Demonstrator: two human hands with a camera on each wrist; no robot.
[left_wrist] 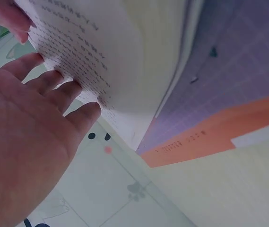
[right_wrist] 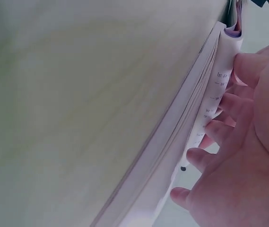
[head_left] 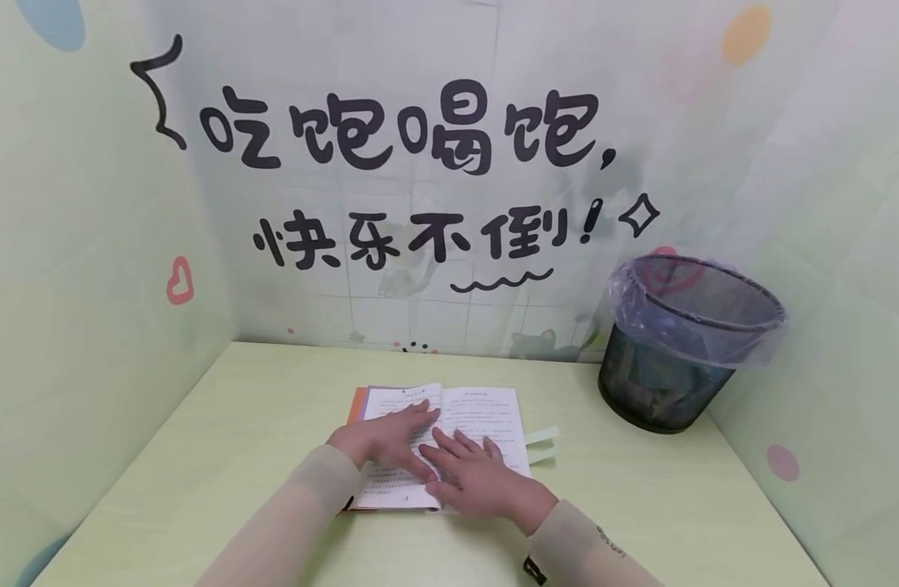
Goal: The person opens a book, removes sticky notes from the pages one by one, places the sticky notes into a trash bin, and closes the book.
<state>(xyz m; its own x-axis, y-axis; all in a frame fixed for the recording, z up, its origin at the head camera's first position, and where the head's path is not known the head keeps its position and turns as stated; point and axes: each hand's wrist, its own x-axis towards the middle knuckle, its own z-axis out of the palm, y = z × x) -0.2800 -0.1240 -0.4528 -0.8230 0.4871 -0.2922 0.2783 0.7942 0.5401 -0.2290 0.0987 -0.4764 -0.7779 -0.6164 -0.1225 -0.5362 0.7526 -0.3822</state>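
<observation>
An open book [head_left: 486,405] with printed pages lies on the table. Its purple and orange cover [left_wrist: 191,137] shows beyond the page edges in the left wrist view. My left hand [head_left: 392,440] rests on the left page near the fold, fingers spread. Lower and to the right, my right hand [head_left: 486,479] lies across the fold and the right page, its fingers pointing up and left. The right wrist view shows the right hand's fingertips [right_wrist: 196,158] against the page. Pale green paper tabs [head_left: 543,452] stick out from the book's right edge.
At the back right of the pale table [head_left: 222,456] stands a black mesh waste bin [head_left: 662,383] lined with a clear plastic bag [head_left: 643,314]. Printed fabric walls [head_left: 420,318] enclose the table at the back and both sides.
</observation>
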